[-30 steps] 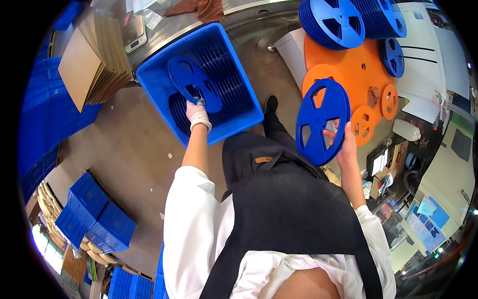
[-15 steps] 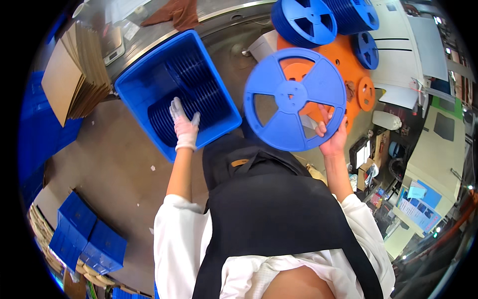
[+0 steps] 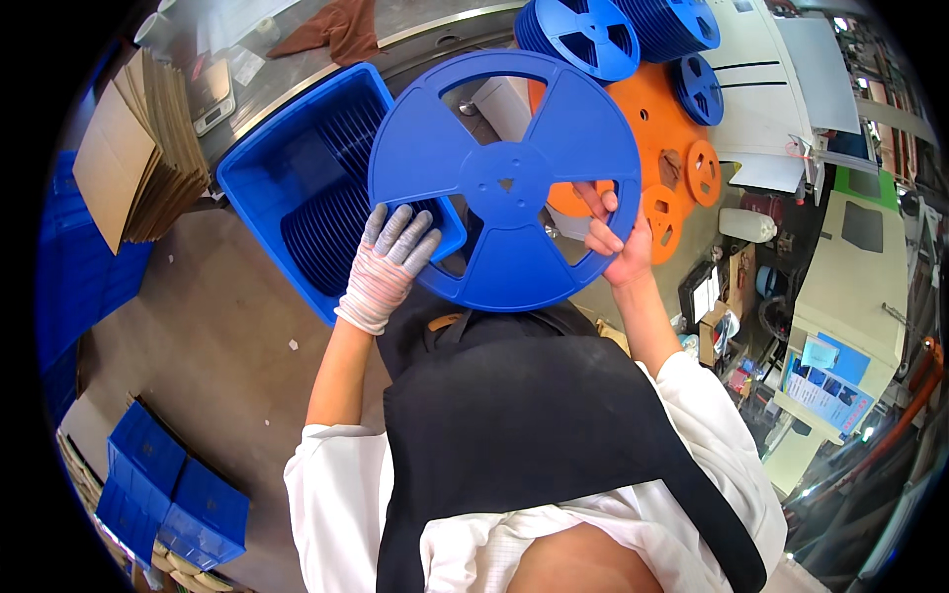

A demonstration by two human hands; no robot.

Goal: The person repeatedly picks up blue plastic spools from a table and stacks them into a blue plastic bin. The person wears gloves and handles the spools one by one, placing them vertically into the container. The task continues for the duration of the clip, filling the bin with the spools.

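Note:
A large blue plastic reel [image 3: 506, 252] with three cut-out windows is held up in front of me. My bare right hand [image 3: 621, 237] grips its right rim, fingers passing through a window. At the lower left edge of the reel is my gloved left hand [image 3: 395, 259], its fingers stretched up along the rim; whether the thumb grips behind cannot be seen. Behind the reel and to the left stands a blue bin [image 3: 242, 183] holding rows of blue reels [image 3: 318, 237] on edge. The reel hides the bin's right part.
Stacked blue reels [image 3: 593, 40] rest on an orange surface [image 3: 647, 109] at the far right, with small orange discs [image 3: 703, 173] nearby. Cardboard sheets [image 3: 129, 158] stand at the left by a metal bench [image 3: 415, 30]. Blue boxes [image 3: 178, 484] sit on the floor lower left.
My right hand has brought the reel left and closer, so it now overlaps the bin. My left hand has come out of the bin to the reel's left rim.

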